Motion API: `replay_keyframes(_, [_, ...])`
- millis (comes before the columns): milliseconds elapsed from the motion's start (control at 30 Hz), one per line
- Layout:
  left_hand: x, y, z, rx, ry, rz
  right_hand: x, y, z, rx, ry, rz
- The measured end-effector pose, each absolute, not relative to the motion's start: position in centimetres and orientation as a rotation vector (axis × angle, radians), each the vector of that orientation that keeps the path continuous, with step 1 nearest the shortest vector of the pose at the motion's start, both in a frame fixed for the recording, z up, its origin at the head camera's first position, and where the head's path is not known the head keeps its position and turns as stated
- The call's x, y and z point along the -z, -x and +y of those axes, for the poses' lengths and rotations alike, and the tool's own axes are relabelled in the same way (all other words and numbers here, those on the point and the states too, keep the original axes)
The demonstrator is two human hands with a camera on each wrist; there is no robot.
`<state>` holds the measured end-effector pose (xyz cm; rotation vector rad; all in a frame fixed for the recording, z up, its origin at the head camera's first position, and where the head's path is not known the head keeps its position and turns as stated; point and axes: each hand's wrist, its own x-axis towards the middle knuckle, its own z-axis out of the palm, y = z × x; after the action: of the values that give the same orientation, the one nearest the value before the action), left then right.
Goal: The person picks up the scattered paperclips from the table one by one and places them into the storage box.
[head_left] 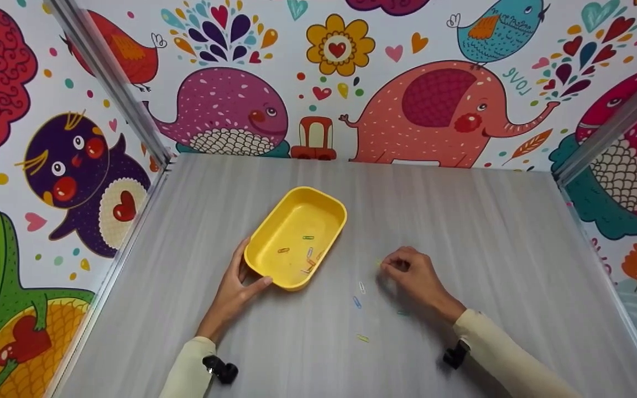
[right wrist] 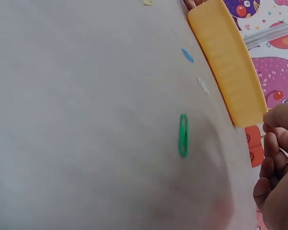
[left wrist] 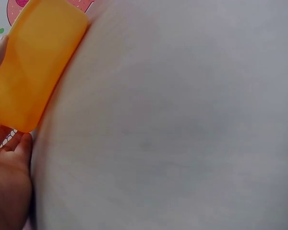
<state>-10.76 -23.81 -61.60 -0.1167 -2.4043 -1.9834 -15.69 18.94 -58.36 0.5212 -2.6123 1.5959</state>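
Note:
My left hand (head_left: 233,296) holds a yellow plastic tray (head_left: 307,215) at its near left corner, thumb on the rim and fingers along the outer side. Inside the tray lie several paper clips, among them a green paper clip (head_left: 308,237) and an orange paper clip (head_left: 283,250). To the right of the tray, my right hand (head_left: 415,276) pinches a small yellow paper clip (head_left: 379,263) between thumb and forefinger, mostly hidden by the fingertips. Below that hand on the table is a green paper clip (right wrist: 183,135).
Between the hands, a white paper clip (head_left: 361,287) and a blue paper clip (head_left: 357,302) lie on the grey table (head_left: 462,221). Nearer the front is a yellow paper clip (head_left: 363,338). Printed walls (head_left: 329,99) with metal corner strips border the table at the back and sides.

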Motion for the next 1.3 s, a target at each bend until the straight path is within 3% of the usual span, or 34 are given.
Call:
replay_keyframes(533, [61.6, 10.8, -23.8, 1.978, 0.128, -2.411, 55.2, 18.0, 14.0, -1.713, -0.471, -2.675])
replay_keyframes(1300, [61.6, 10.8, -23.9, 1.981, 0.109, -2.409, 51.9, 22.7, 9.7, -1.655, -0.689, -2.808])
